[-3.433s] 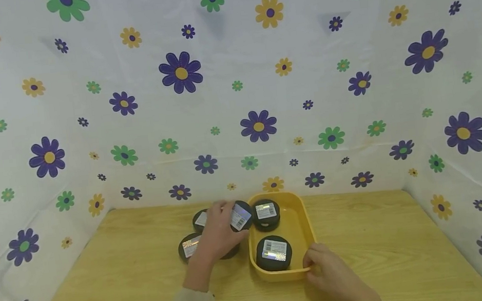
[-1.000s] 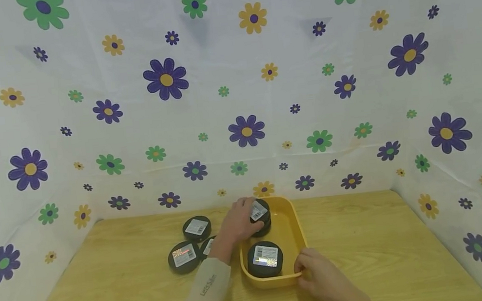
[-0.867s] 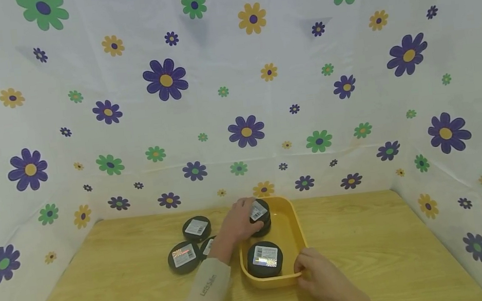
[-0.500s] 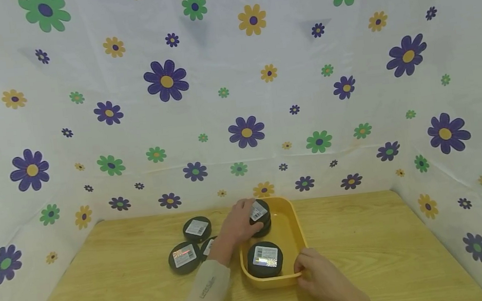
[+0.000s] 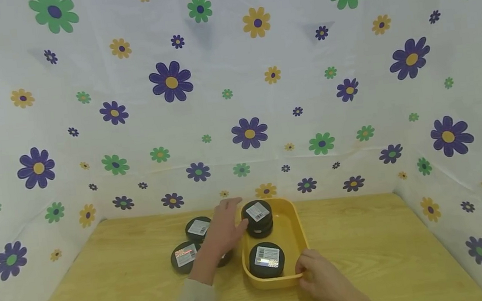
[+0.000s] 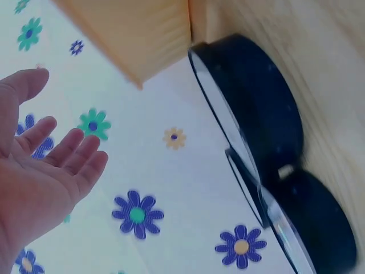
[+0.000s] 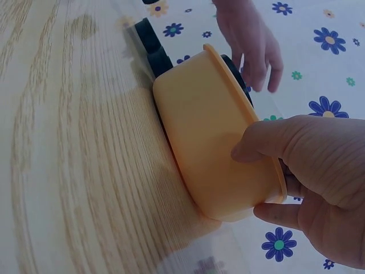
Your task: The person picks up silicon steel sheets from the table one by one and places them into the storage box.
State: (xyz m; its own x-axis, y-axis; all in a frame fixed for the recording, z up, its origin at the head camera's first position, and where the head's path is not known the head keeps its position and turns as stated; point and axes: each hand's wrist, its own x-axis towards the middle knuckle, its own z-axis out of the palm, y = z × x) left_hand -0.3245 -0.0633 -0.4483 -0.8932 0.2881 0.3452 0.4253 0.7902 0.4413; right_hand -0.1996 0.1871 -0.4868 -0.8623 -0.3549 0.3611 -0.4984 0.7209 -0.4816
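In the head view my left hand (image 5: 224, 228) hovers with loosely extended fingers just left of a stack of round black containers (image 5: 257, 212), holding nothing. White labels face up on them. That stack stands at the back left of the yellow tray (image 5: 300, 232). Nearer the front of the tray lies another round black container (image 5: 267, 260). My right hand (image 5: 325, 276) pinches the tray's near right corner; in the right wrist view its thumb (image 7: 256, 142) presses the outer wall. Left of the tray lie loose black containers (image 5: 186, 257), one partly hidden behind my left forearm.
The tray stands on a wooden table (image 5: 118, 286) close to a white flowered cloth (image 5: 235, 97) that rises at the back and both sides. Bare tray floor (image 5: 286, 231) shows along the right half of the tray.
My left hand has carried a round black container from the left onto the stack in the tray, let go of it and drawn back left. My right hand keeps hold of the tray.
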